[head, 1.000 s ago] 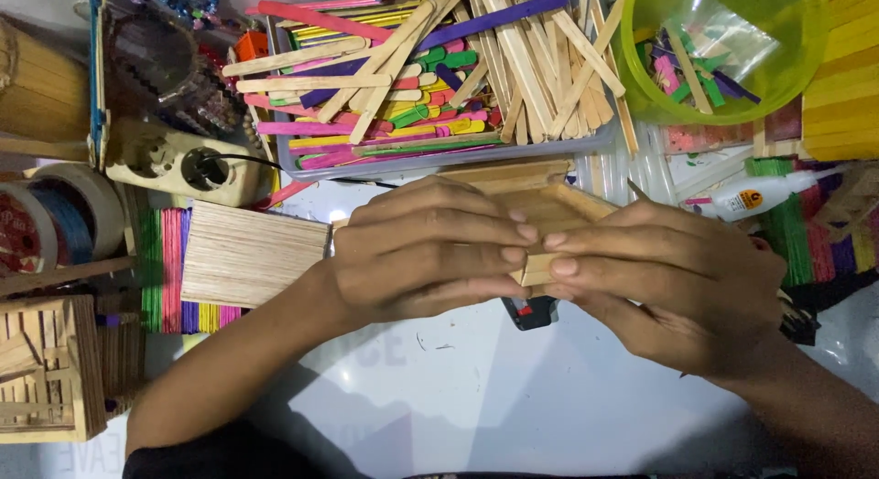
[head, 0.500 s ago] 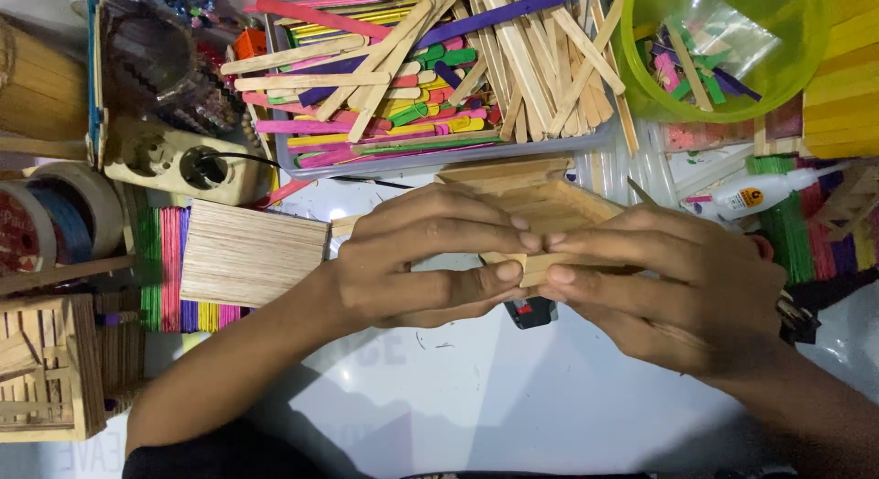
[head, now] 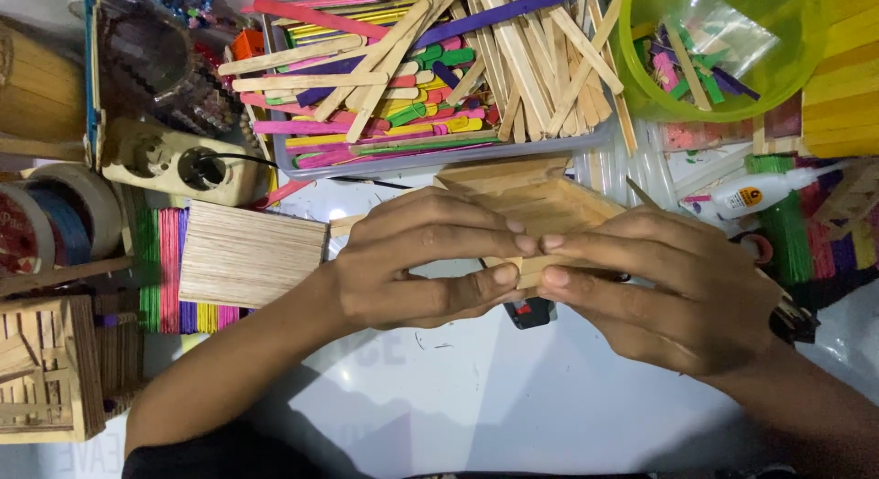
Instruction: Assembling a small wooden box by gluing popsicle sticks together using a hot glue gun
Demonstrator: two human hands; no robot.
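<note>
Above the white surface (head: 476,397), your left hand (head: 426,259) and right hand (head: 659,287) both pinch the stick panel (head: 540,200), probably light, stiff and fragile at its joints, so grip its edges.

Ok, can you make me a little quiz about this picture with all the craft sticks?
1. True or false: both hands hold the wooden stick piece.
2. What colour is the bowl at the top right? A) green B) blue C) black
3. What fills the clear tray behind the hands?

Key:
1. True: the left hand and right hand both grip the wooden stick piece.
2. A: the bowl is green.
3. Plain and coloured craft sticks piled in the clear tray.
</note>
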